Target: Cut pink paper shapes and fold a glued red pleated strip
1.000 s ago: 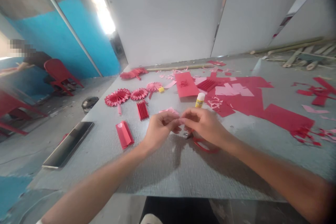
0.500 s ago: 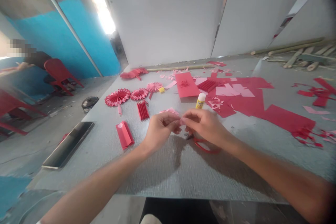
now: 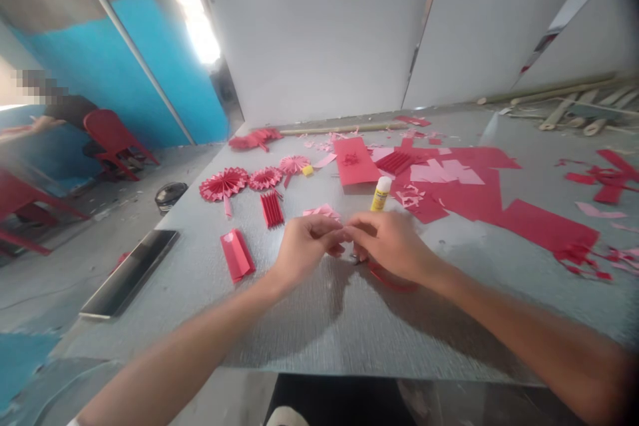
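Note:
My left hand (image 3: 305,244) and my right hand (image 3: 392,239) meet fingertip to fingertip above the table, both pinched closed. Between them is a small piece of pink paper, now almost wholly covered by the fingers. Under my right hand lie scissors with a red-orange handle (image 3: 392,281), partly hidden. A glue stick (image 3: 381,194) with a white cap stands upright just beyond that hand. Pink paper pieces (image 3: 322,211) lie behind my left hand. To its left are a red pleated paper (image 3: 271,210) and a folded red paper (image 3: 237,255).
Paper rosettes (image 3: 223,184) and a yellow cap (image 3: 307,170) lie at the back left. Red sheets (image 3: 469,193) and scraps spread over the right side. A dark flat slab (image 3: 130,274) rests along the left edge. Someone sits beyond, near a red chair (image 3: 112,138).
My right fingertips have shifted slightly left, closing against the left ones and covering the bit of pink paper that showed before. Other things on the table stay as they were.

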`<state>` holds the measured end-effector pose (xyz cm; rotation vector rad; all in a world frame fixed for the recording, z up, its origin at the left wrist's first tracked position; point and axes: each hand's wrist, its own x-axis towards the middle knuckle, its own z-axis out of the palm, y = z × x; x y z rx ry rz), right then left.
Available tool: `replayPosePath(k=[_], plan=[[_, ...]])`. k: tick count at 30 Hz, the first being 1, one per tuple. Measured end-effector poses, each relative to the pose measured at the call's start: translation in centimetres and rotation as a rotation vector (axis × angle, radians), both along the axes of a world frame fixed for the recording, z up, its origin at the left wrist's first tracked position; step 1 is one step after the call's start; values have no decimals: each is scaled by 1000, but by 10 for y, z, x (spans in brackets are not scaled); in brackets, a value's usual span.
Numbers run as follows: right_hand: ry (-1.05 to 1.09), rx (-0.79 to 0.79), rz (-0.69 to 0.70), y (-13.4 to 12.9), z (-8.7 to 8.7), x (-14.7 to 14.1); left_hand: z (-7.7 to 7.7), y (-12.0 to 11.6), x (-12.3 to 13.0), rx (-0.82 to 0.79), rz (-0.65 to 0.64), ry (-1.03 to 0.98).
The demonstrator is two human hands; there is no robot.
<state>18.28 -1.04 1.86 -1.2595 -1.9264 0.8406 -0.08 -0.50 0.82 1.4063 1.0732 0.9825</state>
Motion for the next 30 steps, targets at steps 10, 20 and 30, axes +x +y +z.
replayPosePath(k=[10,20,30], plan=[[-14,32,41,0,-1,0,2,0,0,16,-4,35],[40,196,9,-6,-3,-2,11,-9,2,151,37,9],[82,230,5,-7,-6,-3,14,-14,3,157,46,29]])
